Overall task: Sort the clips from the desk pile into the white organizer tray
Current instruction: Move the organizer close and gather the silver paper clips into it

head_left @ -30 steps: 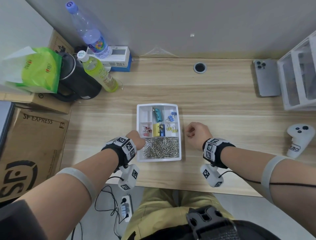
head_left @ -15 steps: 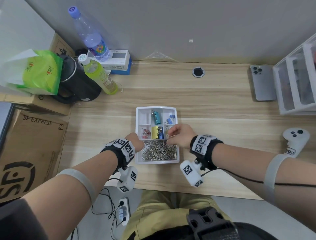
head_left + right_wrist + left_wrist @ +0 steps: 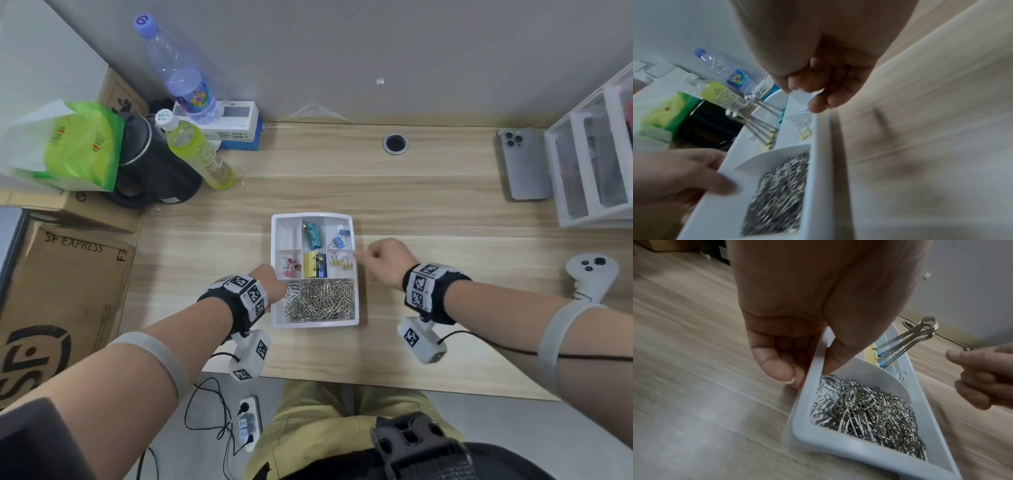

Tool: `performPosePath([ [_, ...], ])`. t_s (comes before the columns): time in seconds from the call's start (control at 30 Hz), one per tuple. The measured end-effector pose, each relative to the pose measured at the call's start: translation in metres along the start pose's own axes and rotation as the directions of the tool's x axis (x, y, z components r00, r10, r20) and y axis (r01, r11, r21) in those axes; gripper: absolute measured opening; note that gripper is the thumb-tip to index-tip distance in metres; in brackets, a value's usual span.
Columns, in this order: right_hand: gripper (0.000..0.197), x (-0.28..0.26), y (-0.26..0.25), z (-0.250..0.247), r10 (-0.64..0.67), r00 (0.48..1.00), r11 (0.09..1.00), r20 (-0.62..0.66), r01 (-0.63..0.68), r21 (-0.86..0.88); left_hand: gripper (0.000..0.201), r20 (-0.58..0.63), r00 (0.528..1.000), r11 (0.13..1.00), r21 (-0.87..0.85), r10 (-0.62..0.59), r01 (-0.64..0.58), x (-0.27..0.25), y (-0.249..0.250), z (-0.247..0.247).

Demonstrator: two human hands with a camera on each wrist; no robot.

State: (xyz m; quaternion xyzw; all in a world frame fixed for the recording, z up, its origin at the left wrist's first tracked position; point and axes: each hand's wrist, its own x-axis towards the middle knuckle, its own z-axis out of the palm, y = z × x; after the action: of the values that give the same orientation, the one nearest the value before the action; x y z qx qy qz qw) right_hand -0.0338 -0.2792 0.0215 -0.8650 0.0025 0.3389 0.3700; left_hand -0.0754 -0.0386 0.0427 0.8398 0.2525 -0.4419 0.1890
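The white organizer tray (image 3: 314,324) sits mid-desk. Its front compartment is full of silver paper clips (image 3: 320,299). The small compartments hold teal (image 3: 312,234), blue (image 3: 340,238), yellow (image 3: 342,263) and pink (image 3: 290,269) binder clips. My left hand (image 3: 274,286) grips the tray's left rim (image 3: 838,444), thumb inside and fingers outside (image 3: 807,369). My right hand (image 3: 364,257) hovers at the tray's right rim (image 3: 821,146) with its fingers curled (image 3: 803,95). No clip shows in it. No loose pile is visible on the desk.
A phone (image 3: 522,164), a white drawer unit (image 3: 596,144) and a white controller (image 3: 589,274) lie to the right. Bottles (image 3: 198,150), a black kettle (image 3: 154,171) and a cardboard box (image 3: 65,284) crowd the left. The desk's front edge runs just below the tray.
The right hand went from the desk beside the tray to over the tray, then drew back to the right rim. The left hand stayed on the tray's left rim.
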Motion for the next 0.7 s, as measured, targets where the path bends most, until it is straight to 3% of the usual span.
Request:
performPosePath([
  [0.07,0.035,0.009,0.008,-0.016,0.018,0.997,0.999,-0.078,-0.021,-0.044,0.019,-0.005,1.000,0.999,0.049,0.015,-0.015,0.002,0.002,-0.002],
  [0.17,0.011,0.021,0.019,-0.033,0.031,0.984,0.998,-0.178,-0.039,-0.041,0.010,-0.046,0.997,0.985,0.162,0.070,-0.062,0.008,0.009,-0.006],
  [0.23,0.023,0.029,0.025,-0.038,-0.012,0.978,0.995,-0.210,-0.010,-0.103,0.006,-0.054,0.991,0.962,0.249,0.126,-0.109,0.013,0.015,-0.009],
  [0.33,0.038,0.034,0.030,-0.038,-0.093,0.980,0.972,-0.174,0.052,-0.228,0.019,-0.043,0.980,0.928,0.332,0.194,-0.169,0.024,0.023,-0.014],
  [0.43,0.022,0.034,0.034,-0.034,-0.134,0.989,0.941,-0.068,0.106,-0.321,0.025,-0.074,0.965,0.912,0.352,0.253,-0.212,0.033,0.033,-0.022],
  [0.47,0.013,0.033,0.035,-0.035,-0.143,0.988,0.932,-0.058,0.115,-0.343,0.034,-0.102,0.960,0.913,0.347,0.263,-0.213,0.037,0.036,-0.025],
  [0.6,0.014,0.034,0.032,-0.040,-0.114,0.991,0.918,-0.067,0.079,-0.390,0.045,-0.270,0.936,0.961,0.220,0.227,-0.170,0.045,0.048,-0.041],
  [0.7,0.020,0.041,0.023,-0.043,-0.039,0.993,0.919,-0.107,-0.006,-0.395,0.075,-0.427,0.892,0.983,0.160,0.151,-0.090,0.047,0.051,-0.049],
])
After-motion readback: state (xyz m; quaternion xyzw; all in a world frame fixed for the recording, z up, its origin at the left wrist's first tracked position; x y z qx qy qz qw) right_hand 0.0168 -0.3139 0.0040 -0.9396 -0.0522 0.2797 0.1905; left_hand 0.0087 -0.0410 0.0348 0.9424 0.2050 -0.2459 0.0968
